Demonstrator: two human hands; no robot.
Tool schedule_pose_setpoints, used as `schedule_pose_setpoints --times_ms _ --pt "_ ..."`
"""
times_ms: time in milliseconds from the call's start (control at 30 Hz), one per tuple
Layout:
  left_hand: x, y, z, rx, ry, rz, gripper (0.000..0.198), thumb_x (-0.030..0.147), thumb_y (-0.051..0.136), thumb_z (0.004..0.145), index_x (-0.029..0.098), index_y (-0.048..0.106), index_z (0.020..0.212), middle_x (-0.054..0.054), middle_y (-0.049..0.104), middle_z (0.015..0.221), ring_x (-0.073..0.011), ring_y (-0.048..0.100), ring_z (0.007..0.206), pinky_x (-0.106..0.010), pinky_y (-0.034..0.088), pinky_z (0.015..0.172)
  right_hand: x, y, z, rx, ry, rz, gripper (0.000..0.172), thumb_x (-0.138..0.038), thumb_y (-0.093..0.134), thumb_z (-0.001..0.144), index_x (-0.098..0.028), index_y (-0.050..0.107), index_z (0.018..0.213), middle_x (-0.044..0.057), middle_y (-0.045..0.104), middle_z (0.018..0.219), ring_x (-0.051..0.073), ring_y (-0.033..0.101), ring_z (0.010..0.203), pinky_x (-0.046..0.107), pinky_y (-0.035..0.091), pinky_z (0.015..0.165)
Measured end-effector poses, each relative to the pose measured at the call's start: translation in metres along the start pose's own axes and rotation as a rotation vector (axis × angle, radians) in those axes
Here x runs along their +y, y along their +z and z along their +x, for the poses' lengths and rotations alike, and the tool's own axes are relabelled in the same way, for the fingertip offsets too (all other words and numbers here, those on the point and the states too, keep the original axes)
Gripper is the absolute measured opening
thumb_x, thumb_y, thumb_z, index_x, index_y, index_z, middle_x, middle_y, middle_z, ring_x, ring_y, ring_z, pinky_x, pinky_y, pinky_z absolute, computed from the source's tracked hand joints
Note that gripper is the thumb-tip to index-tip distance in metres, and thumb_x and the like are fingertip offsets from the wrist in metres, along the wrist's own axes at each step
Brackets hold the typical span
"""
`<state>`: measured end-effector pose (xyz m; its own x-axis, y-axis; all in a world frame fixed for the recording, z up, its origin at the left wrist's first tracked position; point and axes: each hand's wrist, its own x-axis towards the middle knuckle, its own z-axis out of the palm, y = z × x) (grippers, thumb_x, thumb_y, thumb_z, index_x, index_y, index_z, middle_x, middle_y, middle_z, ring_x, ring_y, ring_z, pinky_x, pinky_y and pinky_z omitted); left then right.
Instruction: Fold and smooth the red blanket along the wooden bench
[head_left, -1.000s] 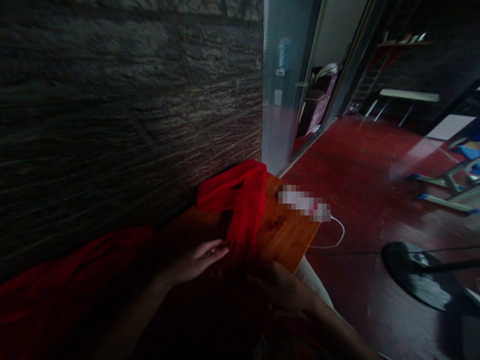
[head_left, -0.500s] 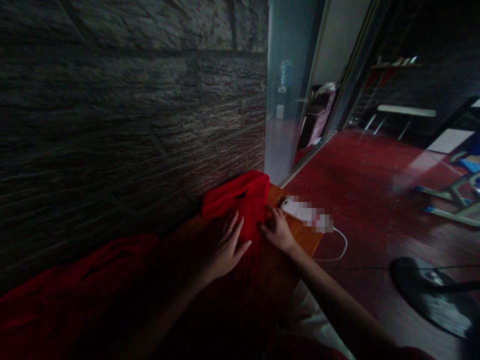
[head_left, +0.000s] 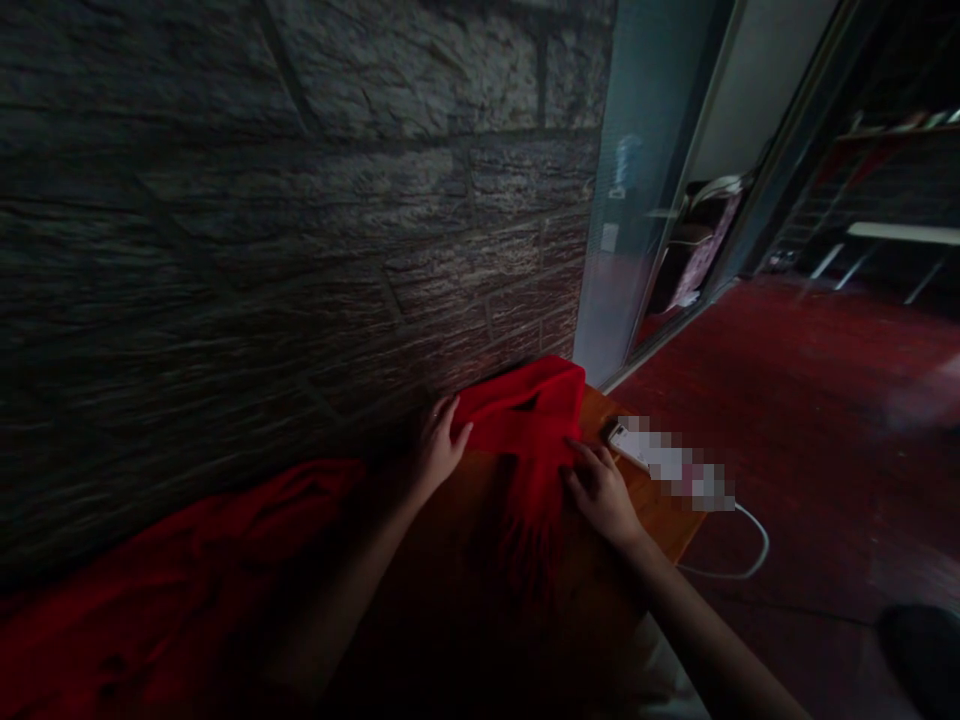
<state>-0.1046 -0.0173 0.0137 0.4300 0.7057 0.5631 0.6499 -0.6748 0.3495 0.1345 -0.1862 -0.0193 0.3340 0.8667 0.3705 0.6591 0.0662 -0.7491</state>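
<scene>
A folded red scarf [head_left: 536, 415] with a fringed end lies on the wooden tabletop [head_left: 465, 510], close to the stone wall. The fringe hangs out toward me across the wood. At the scarf's left edge rests my left hand [head_left: 440, 455], its thumb held apart from the fingers. My right hand [head_left: 606, 495] is beside the scarf's right edge, fingertips at the cloth and slightly bent, thumb apart from the index finger. Neither hand grips anything that I can see.
More crumpled red cloth [head_left: 180, 560] lies to the left along the wall. A white phone [head_left: 631, 442] sits right of my right hand, partly blurred out, near a white cable [head_left: 763, 545] hanging off the table edge. A glass door [head_left: 637, 200] stands beyond.
My left hand has moved from over the scarf's front to its left edge, uncovering the fringe. The right hand stays at the right edge. The view has shifted left.
</scene>
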Motion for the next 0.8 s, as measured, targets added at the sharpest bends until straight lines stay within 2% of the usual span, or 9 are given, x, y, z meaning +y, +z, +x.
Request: schedule_pose_setpoints --times_ms 67,133,267,400,500,633,733,800 --pt "-0.018 0.011 0.0 -0.001 -0.029 0.01 0.057 0.043 0.054 0.091 0.013 0.047 0.14 -0.018 0.055 0.137 -0.0317 0.051 0.128 -0.048 0.042 0.109 0.001 0.001 -0.001 -0.001 0.006 -0.006 0.043 -0.037 0.051 0.092 -0.021 0.058 0.132 0.012 0.056 0.119 0.024 0.061 0.106 0.041 0.051 0.099" --pt "-0.024 0.017 -0.003 -0.012 -0.024 0.018 0.055 0.042 0.053 0.092 0.016 0.046 0.141 -0.016 0.053 0.139 -0.0308 0.05 0.129 -0.047 0.043 0.108 0.002 0.001 -0.002 -0.003 0.004 -0.008 0.043 -0.037 0.051 0.093 -0.022 0.058 0.132 0.012 0.056 0.119 0.024 0.061 0.106 0.042 0.051 0.099" --pt "-0.012 0.011 0.0 -0.019 0.038 0.155 0.042 0.03 0.051 0.093 0.019 0.056 0.133 -0.014 0.055 0.137 -0.0318 0.05 0.125 -0.048 0.042 0.106 0.003 0.001 -0.001 -0.008 0.007 -0.011 0.043 -0.037 0.051 0.092 -0.021 0.059 0.132 0.012 0.057 0.12 0.024 0.062 0.105 0.043 0.052 0.098" --pt "0.004 0.0 0.01 -0.131 0.148 0.269 0.036 0.015 0.047 0.092 0.018 0.065 0.123 -0.014 0.063 0.122 -0.0311 0.056 0.112 -0.048 0.045 0.097 0.002 0.001 0.001 -0.002 -0.011 -0.015 0.042 -0.038 0.051 0.092 -0.021 0.06 0.13 0.012 0.057 0.119 0.025 0.062 0.106 0.042 0.052 0.097" --pt "0.006 0.003 0.013 -0.163 0.174 0.303 0.036 0.009 0.044 0.091 0.018 0.069 0.116 -0.013 0.067 0.11 -0.0278 0.058 0.101 -0.043 0.048 0.091 0.002 0.002 0.0 0.0 -0.02 -0.021 0.042 -0.037 0.051 0.093 -0.021 0.059 0.131 0.012 0.058 0.118 0.024 0.062 0.106 0.042 0.052 0.097" --pt "0.001 0.011 0.01 -0.133 0.163 0.274 0.032 0.01 0.045 0.091 0.021 0.073 0.105 -0.009 0.068 0.102 -0.0246 0.06 0.095 -0.037 0.051 0.087 -0.002 -0.002 -0.002 0.002 -0.015 -0.024 0.044 -0.042 0.053 0.092 -0.018 0.06 0.129 0.013 0.057 0.115 0.024 0.063 0.1 0.041 0.054 0.093" --pt "0.0 0.012 0.01 -0.124 0.145 0.242 0.031 0.009 0.047 0.09 0.02 0.074 0.1 -0.01 0.068 0.099 -0.0254 0.061 0.094 -0.039 0.051 0.086 -0.01 -0.009 0.018 0.045 -0.015 -0.045 0.043 -0.046 0.057 0.09 -0.018 0.063 0.122 0.012 0.059 0.106 0.022 0.063 0.087 0.039 0.056 0.084" --pt "0.003 0.012 0.013 -0.118 0.151 0.26 0.035 0.007 0.047 0.088 0.02 0.072 0.11 -0.011 0.068 0.109 -0.0278 0.061 0.101 -0.042 0.05 0.09 -0.017 -0.01 0.05 0.07 -0.077 -0.074 0.036 -0.04 0.057 0.09 -0.018 0.066 0.117 0.011 0.06 0.103 0.023 0.063 0.088 0.038 0.056 0.085"
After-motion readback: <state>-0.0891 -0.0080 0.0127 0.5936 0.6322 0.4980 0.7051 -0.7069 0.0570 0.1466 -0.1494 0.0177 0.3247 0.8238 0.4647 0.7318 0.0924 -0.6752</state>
